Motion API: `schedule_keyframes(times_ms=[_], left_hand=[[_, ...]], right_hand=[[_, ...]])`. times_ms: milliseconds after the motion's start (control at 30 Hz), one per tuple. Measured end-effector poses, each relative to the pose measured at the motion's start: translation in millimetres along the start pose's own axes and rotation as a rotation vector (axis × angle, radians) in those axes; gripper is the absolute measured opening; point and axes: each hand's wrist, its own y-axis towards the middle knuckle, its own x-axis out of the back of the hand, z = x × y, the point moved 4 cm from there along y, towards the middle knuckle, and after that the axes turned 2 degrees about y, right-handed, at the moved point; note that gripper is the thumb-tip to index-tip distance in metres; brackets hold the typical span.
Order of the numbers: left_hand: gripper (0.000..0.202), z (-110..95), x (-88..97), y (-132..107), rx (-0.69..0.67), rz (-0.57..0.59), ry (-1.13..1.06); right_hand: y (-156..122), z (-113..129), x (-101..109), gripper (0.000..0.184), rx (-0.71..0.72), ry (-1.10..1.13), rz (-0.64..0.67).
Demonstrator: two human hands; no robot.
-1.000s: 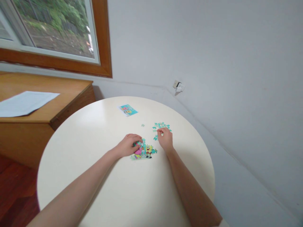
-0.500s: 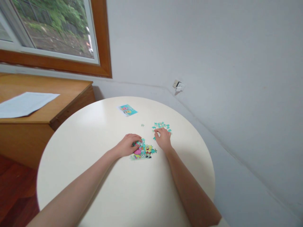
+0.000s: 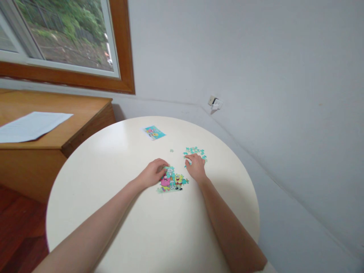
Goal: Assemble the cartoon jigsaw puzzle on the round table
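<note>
A partly joined jigsaw puzzle [image 3: 172,182] with pink and yellow cartoon figures lies flat on the round white table [image 3: 136,235]. My left hand [image 3: 155,172] rests at its upper left edge, the fingers stretched over the teal part and the thumb set apart below them. Right of the puzzle, my right hand [image 3: 196,166] hovers low over or touches loose puzzle pieces [image 3: 195,150]; its thumb and forefinger are curved with a gap between them. I see no piece held in either hand. Some loose pieces are hidden beneath the right hand.
One single pale piece [image 3: 171,151] lies apart, above the puzzle. Farther back is a picture card [image 3: 154,132] with the same figures. A wooden desk [image 3: 85,132] with a paper sheet [image 3: 34,125] stands at left. The wall has an outlet [image 3: 215,102].
My left hand has shifted slightly up and left, uncovering more of the pink figure and the teal area. My right hand stays nearly in place.
</note>
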Motion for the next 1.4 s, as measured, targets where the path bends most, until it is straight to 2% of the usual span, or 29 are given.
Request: schedule_keyframes(times_ms=[467,867,1400], left_hand=[[0.022,8.8,-1.2,1.1,0.026,-0.032,0.07],[0.023,3.4,0.9,1.1,0.029,-0.006,0.102],[0.023,-0.5,1.0,1.0,0.007,0.026,0.125]], right_hand=[[0.0,-0.5,-1.5,0.027,0.035,0.039,-0.004],[-0.2,0.2,-1.4,0.028,0.046,0.037,-0.009],[1.6,1.0,-4.2,0.024,0.135,0.099,-0.029]])
